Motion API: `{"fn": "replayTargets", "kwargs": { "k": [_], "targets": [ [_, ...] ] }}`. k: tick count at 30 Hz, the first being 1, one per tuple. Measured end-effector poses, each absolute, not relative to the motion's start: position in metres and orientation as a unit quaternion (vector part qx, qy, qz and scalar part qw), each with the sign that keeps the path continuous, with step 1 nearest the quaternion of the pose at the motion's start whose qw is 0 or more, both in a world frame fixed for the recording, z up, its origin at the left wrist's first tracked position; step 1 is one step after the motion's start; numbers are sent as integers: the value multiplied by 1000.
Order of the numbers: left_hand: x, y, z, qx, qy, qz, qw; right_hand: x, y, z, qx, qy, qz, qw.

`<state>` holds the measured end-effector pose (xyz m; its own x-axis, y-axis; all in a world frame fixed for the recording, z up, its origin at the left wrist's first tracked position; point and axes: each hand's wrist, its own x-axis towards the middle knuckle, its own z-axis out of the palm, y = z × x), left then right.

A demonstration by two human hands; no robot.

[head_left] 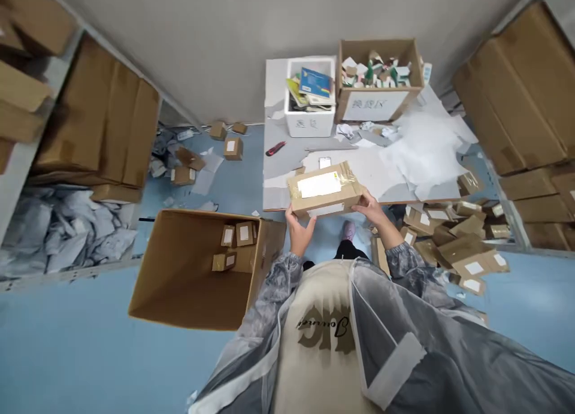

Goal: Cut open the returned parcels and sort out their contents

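A taped cardboard box (pixel 350 201) with white labels on its top and front side is held level over the table's front edge. My left hand (pixel 300 229) grips its near left corner, thumb spread along the front. On the right end, my right hand (pixel 370 207) has its fingers around the box's corner. Just beyond the box, a phone (pixel 324 162) lies on the table (pixel 281 189). A red and black utility knife (pixel 275 148) rests farther left on the tabletop.
A large open carton (pixel 179 270) with several small boxes stands on the floor at left. At the table's back are a white bin (pixel 309 125) of booklets and a cardboard box (pixel 377 105) of small packages. Discarded boxes (pixel 467 255) are heaped at right. Shelves flank both sides.
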<state>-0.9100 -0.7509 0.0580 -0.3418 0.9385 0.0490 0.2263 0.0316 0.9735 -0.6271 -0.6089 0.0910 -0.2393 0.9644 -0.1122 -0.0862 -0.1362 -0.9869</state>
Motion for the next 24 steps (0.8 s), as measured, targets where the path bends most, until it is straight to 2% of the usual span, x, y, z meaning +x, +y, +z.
{"fn": "replayTargets", "kwargs": {
  "k": [5, 11, 14, 17, 19, 21, 24],
  "targets": [
    [-830, -698, -3, 517, 621, 489, 329, -532, -589, 30, -496, -383, 634, 454],
    [-728, -642, -53, 531, 624, 439, 369, -440, -552, -39, -597, -388, 535, 455],
    [-718, -607, -69, 530, 610, 384, 446, -422, -530, -65, -628, -398, 516, 426],
    [-748, -572, -73, 501, 625, 310, 512, -419, -514, -79, -667, -408, 495, 378],
    [-784, -550, -69, 446, 721, 255, 464, -419, -509, -82, -675, -425, 480, 364],
    [-825, -531, -66, 355, 849, 179, 348, -419, -508, -83, -677, -437, 468, 363],
    [-877, -512, -67, 271, 921, 113, 256, -418, -512, -83, -684, -434, 463, 359]
  ]
}}
